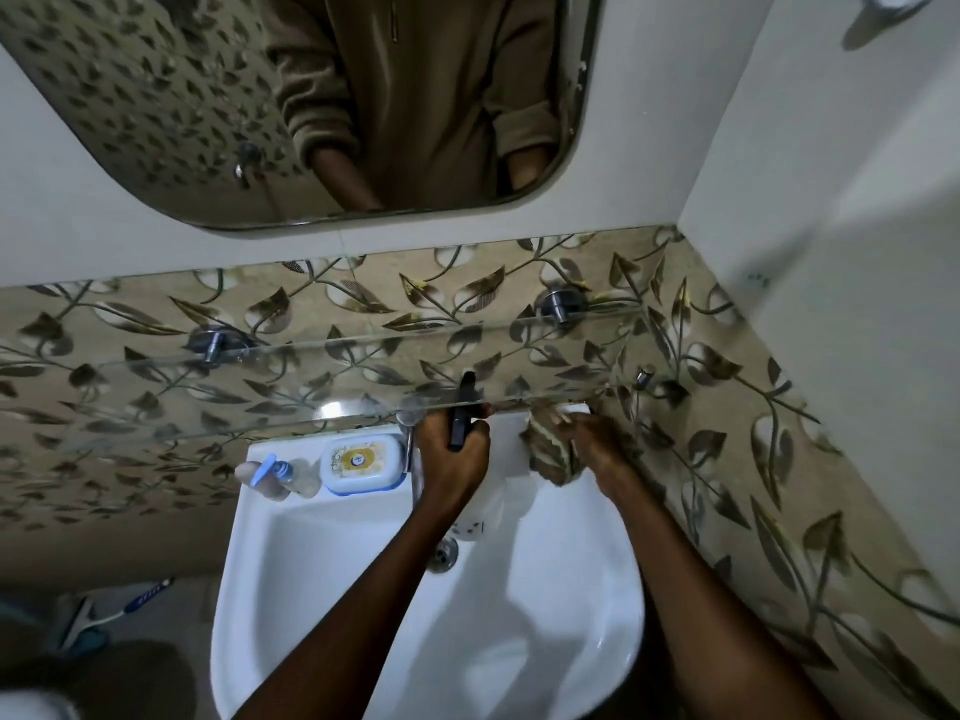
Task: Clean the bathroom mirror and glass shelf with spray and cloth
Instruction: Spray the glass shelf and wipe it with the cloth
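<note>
The mirror (218, 96) hangs on the wall at the top and reflects a person's torso. Below it the clear glass shelf (311, 387) juts out on two metal brackets over the sink. My left hand (454, 454) grips a spray bottle (485, 504) with a black trigger head, just below the shelf's front edge. My right hand (597, 444) holds a brown-and-tan cloth (553, 449) bunched up under the shelf's right end, close to the leaf-patterned wall.
A white sink (322, 589) lies under both arms, with a drain (442, 556) and a tap (407, 433). On its back ledge stand a soap box (362, 462) and a pump bottle (283, 478). A squeegee (104, 613) lies on the floor at the left.
</note>
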